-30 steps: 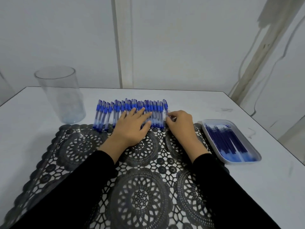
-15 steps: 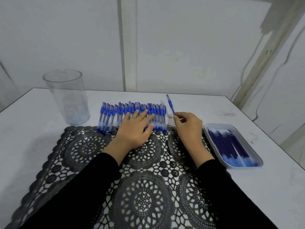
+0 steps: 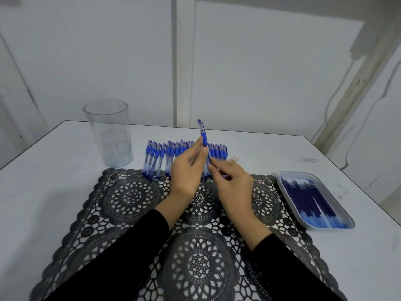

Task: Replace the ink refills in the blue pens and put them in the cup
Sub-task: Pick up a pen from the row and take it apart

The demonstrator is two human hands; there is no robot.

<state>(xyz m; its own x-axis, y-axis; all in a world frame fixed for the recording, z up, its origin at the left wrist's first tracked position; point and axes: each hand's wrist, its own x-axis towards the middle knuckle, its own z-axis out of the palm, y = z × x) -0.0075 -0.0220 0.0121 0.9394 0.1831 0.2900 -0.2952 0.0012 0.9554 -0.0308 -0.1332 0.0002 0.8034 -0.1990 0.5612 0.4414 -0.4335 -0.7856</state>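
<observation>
One pen (image 3: pixel 202 132) stands near-upright, cap end up: right hand (image 3: pixel 234 185) pinches lower barrel, left hand (image 3: pixel 187 170) pinches blue band just above.

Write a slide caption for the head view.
Left hand and right hand hold a blue pen above the row; cup left, refill tray right.

Head-worn view, forward and down, seemingly close
</observation>
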